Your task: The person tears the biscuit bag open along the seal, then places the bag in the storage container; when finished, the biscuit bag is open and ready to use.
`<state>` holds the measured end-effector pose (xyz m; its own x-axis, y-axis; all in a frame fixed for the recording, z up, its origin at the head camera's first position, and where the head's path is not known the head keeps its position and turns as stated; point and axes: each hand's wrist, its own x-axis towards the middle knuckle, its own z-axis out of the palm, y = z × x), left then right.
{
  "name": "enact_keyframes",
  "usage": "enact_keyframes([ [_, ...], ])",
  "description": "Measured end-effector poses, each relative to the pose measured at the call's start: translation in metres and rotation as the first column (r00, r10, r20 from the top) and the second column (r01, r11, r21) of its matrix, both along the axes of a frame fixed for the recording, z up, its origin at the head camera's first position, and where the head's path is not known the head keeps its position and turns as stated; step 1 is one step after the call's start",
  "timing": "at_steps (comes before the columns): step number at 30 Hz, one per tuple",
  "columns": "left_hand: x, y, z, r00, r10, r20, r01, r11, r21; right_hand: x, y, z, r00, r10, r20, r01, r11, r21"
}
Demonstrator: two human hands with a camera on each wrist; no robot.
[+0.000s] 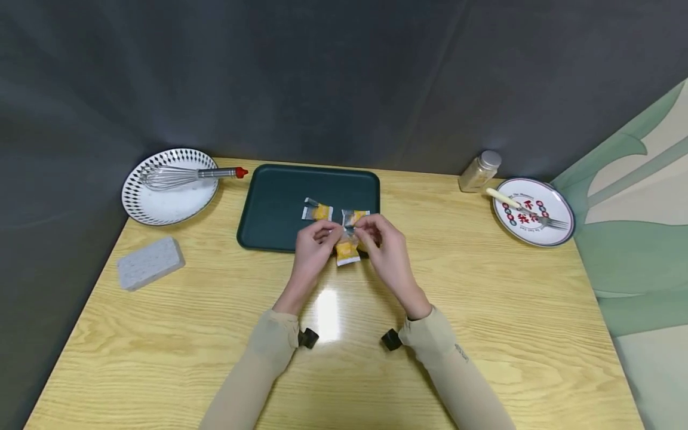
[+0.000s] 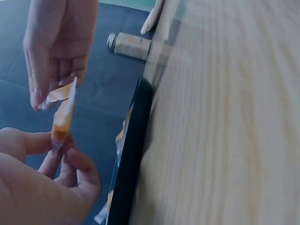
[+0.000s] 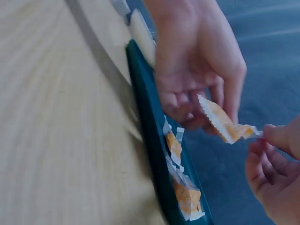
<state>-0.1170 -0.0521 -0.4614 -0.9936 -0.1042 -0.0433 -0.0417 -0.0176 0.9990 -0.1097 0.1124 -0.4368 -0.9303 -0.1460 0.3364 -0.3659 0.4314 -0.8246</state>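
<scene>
Between both hands, held up over the tray's near edge, is a small orange-and-clear wrapped packet with serrated ends. My left hand pinches one side of it between thumb and fingers. From the other side my right hand pinches it too, its thumb and fingertip on a thin twist of film in the right wrist view. The packet looks bent in the left wrist view. Two similar packets, one at the left and one behind the hands, lie in the dark green tray.
Left of the tray, a patterned plate bears a whisk. A grey block lies nearer the left table edge. At the right stand a lidded spice jar and a plate with a fork on it.
</scene>
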Motion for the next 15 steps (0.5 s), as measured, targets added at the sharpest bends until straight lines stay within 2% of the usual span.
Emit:
enact_keyframes([
  [3,0.001,-0.012,-0.004,0.999,-0.002,0.036,-0.001,0.997,0.076,-0.008,-0.004,0.0,0.998,0.039,0.055,-0.04,0.999,0.013],
  [7,0.001,-0.03,-0.008,0.996,0.001,0.095,-0.018,0.985,0.171,-0.01,-0.009,-0.003,0.994,0.061,0.086,-0.065,0.997,0.034],
  [15,-0.002,-0.061,-0.005,0.985,-0.007,0.17,-0.035,0.97,0.241,-0.007,-0.028,-0.014,0.977,0.083,0.195,-0.101,0.991,0.082],
])
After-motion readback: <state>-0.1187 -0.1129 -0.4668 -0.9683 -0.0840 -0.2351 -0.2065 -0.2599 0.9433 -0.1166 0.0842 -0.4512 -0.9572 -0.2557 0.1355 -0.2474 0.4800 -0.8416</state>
